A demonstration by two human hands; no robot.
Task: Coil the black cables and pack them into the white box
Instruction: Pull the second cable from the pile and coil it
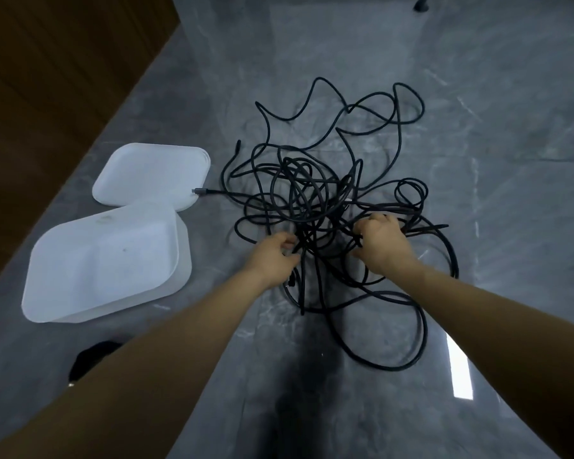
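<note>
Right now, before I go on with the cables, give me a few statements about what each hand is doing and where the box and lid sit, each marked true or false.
1. Both hands are in the tangle of black cables. True: the left hand and right hand each grip strands.
2. The white box already holds a coiled cable. False: it holds no cable.
3. The lid lies on the floor beyond the box. True.
4. The cables are neatly coiled. False: they lie in a loose tangle on the grey floor.
5. A grey plug lies at the lid's edge. True.
</note>
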